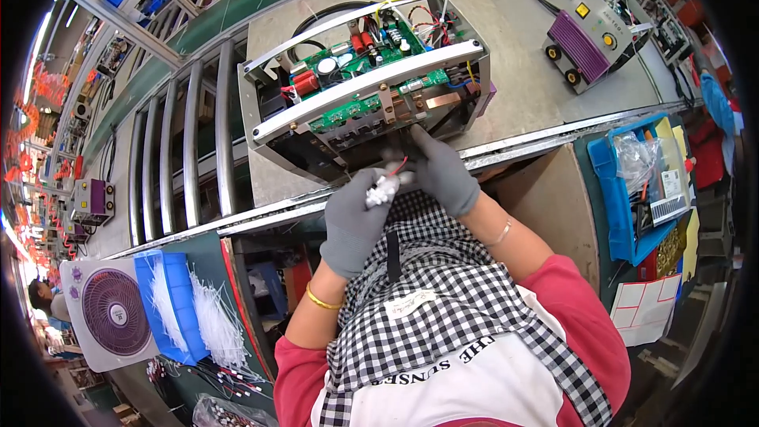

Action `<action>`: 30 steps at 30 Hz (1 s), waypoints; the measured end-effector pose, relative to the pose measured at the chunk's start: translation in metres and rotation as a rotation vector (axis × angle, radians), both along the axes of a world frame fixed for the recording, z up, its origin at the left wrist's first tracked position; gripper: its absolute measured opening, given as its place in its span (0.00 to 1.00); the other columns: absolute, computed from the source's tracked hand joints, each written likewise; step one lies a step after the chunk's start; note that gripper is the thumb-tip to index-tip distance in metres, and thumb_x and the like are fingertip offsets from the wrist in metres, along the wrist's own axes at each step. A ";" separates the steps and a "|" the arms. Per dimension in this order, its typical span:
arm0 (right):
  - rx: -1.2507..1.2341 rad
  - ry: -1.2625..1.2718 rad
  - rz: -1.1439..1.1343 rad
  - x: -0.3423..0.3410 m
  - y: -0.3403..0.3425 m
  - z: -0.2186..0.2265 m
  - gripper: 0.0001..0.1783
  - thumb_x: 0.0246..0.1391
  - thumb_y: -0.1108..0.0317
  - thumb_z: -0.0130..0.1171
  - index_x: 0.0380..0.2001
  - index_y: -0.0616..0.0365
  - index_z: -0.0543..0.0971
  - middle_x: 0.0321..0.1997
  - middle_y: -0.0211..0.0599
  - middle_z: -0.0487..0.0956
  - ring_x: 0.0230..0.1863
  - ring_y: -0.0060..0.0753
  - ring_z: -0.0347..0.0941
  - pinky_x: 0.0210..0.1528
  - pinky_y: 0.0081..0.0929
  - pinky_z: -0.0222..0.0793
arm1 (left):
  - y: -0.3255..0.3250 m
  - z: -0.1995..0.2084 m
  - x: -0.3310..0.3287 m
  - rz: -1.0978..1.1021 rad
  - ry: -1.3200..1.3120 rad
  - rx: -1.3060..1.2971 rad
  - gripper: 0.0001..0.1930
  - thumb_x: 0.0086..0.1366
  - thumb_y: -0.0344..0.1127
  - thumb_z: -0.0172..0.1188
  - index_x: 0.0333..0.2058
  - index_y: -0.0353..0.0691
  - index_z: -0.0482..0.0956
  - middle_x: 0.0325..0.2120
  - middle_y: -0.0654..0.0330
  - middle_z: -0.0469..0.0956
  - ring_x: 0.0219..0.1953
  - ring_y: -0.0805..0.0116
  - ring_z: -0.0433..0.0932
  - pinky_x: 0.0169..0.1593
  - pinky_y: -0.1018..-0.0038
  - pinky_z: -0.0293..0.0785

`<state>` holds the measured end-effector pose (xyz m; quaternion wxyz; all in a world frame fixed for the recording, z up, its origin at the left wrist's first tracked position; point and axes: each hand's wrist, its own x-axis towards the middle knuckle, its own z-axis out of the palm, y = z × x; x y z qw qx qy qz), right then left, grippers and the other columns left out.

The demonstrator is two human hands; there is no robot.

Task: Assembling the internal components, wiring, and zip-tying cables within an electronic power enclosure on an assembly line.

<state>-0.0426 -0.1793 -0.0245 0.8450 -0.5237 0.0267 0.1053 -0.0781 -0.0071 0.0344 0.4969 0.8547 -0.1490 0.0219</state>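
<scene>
Bin (178, 269) holds white strips (166, 300); tray (607, 204), clear bag (635, 160); left fingers (365, 181) hold white connectors (384, 190); right fingers (422, 142), grip unclear.

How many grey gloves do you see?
2: one snug grey glove covers the left hand, holding small white parts; the other covers the right hand. Others could be hidden.
</scene>
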 end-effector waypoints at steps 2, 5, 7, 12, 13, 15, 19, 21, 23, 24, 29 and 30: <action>-0.318 -0.068 -0.055 -0.011 -0.014 0.032 0.16 0.67 0.61 0.48 0.47 0.61 0.76 0.40 0.37 0.80 0.36 0.27 0.76 0.38 0.25 0.74 | 0.003 0.002 0.013 -0.028 0.121 -0.152 0.10 0.63 0.37 0.63 0.38 0.38 0.80 0.20 0.58 0.76 0.21 0.69 0.75 0.27 0.74 0.69; -0.679 -0.435 -0.205 -0.018 -0.026 0.064 0.15 0.61 0.64 0.56 0.46 0.61 0.77 0.40 0.37 0.81 0.38 0.26 0.75 0.45 0.26 0.72 | -0.003 0.019 0.029 -0.115 0.388 -0.375 0.15 0.67 0.44 0.61 0.37 0.35 0.80 0.16 0.65 0.73 0.17 0.78 0.69 0.23 0.79 0.64; -0.820 -0.677 -0.041 -0.015 -0.027 0.088 0.17 0.58 0.66 0.59 0.48 0.60 0.77 0.40 0.37 0.80 0.38 0.27 0.76 0.46 0.26 0.72 | -0.008 0.026 0.040 -0.117 0.418 -0.407 0.23 0.69 0.53 0.56 0.32 0.34 0.79 0.13 0.68 0.69 0.12 0.81 0.64 0.17 0.81 0.60; -0.823 -0.441 0.059 -0.006 -0.029 0.084 0.19 0.55 0.69 0.61 0.50 0.63 0.77 0.46 0.43 0.81 0.43 0.33 0.78 0.49 0.28 0.72 | -0.017 0.030 0.051 -0.041 0.473 -0.403 0.25 0.70 0.54 0.55 0.23 0.37 0.76 0.12 0.66 0.69 0.13 0.80 0.65 0.18 0.80 0.60; -0.854 -0.591 -0.024 -0.003 -0.028 0.078 0.17 0.54 0.69 0.62 0.47 0.61 0.79 0.41 0.42 0.81 0.40 0.36 0.78 0.46 0.29 0.73 | -0.019 0.028 0.051 -0.036 0.470 -0.405 0.25 0.70 0.54 0.55 0.23 0.37 0.76 0.12 0.66 0.69 0.13 0.80 0.65 0.18 0.80 0.60; -0.880 -0.745 -0.104 -0.001 -0.027 0.077 0.14 0.53 0.68 0.63 0.44 0.59 0.81 0.36 0.41 0.81 0.37 0.38 0.79 0.42 0.30 0.74 | -0.021 0.023 0.051 0.005 0.149 -0.280 0.25 0.70 0.52 0.55 0.22 0.37 0.76 0.13 0.65 0.70 0.15 0.79 0.65 0.21 0.79 0.61; -0.907 -0.820 -0.204 -0.001 -0.027 0.083 0.11 0.51 0.72 0.64 0.40 0.59 0.82 0.34 0.41 0.81 0.35 0.40 0.78 0.40 0.32 0.74 | -0.023 0.022 0.051 0.006 -0.076 -0.171 0.23 0.70 0.50 0.55 0.24 0.36 0.76 0.12 0.66 0.69 0.18 0.79 0.64 0.24 0.79 0.61; -0.914 -0.838 -0.223 -0.001 -0.026 0.087 0.11 0.50 0.72 0.65 0.39 0.58 0.82 0.33 0.40 0.81 0.35 0.39 0.78 0.39 0.32 0.74 | -0.026 0.030 0.047 -0.028 0.156 -0.409 0.22 0.69 0.52 0.56 0.25 0.39 0.75 0.11 0.69 0.65 0.09 0.80 0.61 0.13 0.80 0.55; -1.049 -1.026 -0.376 0.002 -0.027 0.090 0.11 0.48 0.72 0.66 0.38 0.56 0.82 0.33 0.37 0.81 0.34 0.39 0.78 0.37 0.32 0.73 | -0.028 0.046 0.045 -0.044 0.365 -0.521 0.22 0.69 0.53 0.56 0.25 0.40 0.74 0.10 0.70 0.64 0.09 0.81 0.58 0.12 0.81 0.53; -1.052 -1.029 -0.376 0.004 -0.028 0.090 0.11 0.48 0.72 0.66 0.38 0.56 0.82 0.33 0.37 0.81 0.34 0.39 0.78 0.37 0.32 0.73 | -0.029 0.050 0.046 -0.061 0.578 -0.629 0.21 0.69 0.53 0.56 0.25 0.42 0.74 0.10 0.70 0.62 0.08 0.81 0.56 0.11 0.81 0.51; -1.182 -1.252 -0.385 0.017 -0.036 0.095 0.11 0.48 0.71 0.65 0.37 0.51 0.79 0.30 0.33 0.79 0.31 0.39 0.77 0.32 0.33 0.72 | -0.035 0.041 0.055 -0.104 0.854 -0.940 0.20 0.69 0.54 0.55 0.24 0.46 0.72 0.09 0.73 0.57 0.07 0.83 0.49 0.10 0.82 0.46; -1.185 -1.254 -0.383 0.018 -0.036 0.097 0.11 0.48 0.71 0.65 0.37 0.51 0.79 0.30 0.33 0.79 0.31 0.39 0.77 0.32 0.33 0.72 | -0.035 0.040 0.057 -0.128 0.863 -0.950 0.21 0.69 0.55 0.55 0.24 0.45 0.72 0.09 0.72 0.57 0.07 0.81 0.50 0.11 0.80 0.48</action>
